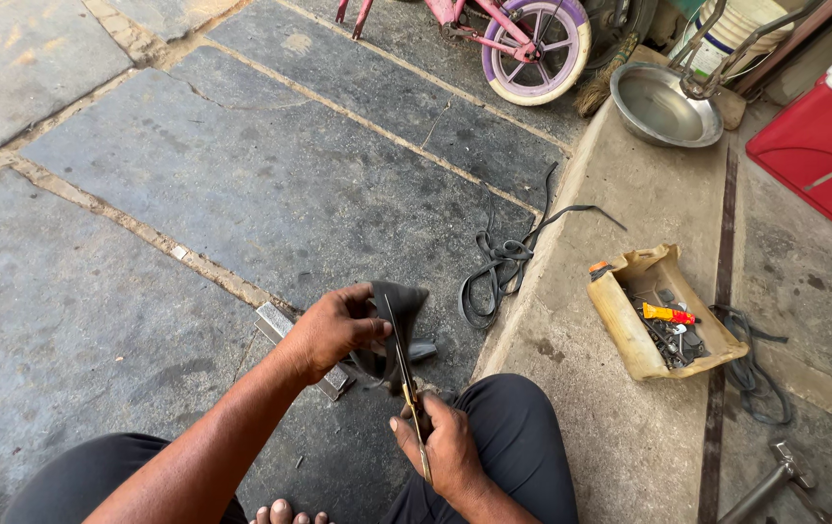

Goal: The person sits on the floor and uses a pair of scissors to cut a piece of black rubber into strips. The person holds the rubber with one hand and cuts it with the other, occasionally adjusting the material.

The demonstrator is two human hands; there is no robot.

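My right hand (445, 448) grips the scissors (406, 374), blades in the black rubber piece (394, 315) that my left hand (333, 330) pinches above the stone floor (241, 175). My left fingers sit close; a slip could cut them.

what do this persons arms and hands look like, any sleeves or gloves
Both arms are bare up to the frame edge, with no sleeve showing. The left hand and right hand wear no gloves, and no ring, watch or bracelet can be made out. Below them, dark trousers cover the knees.
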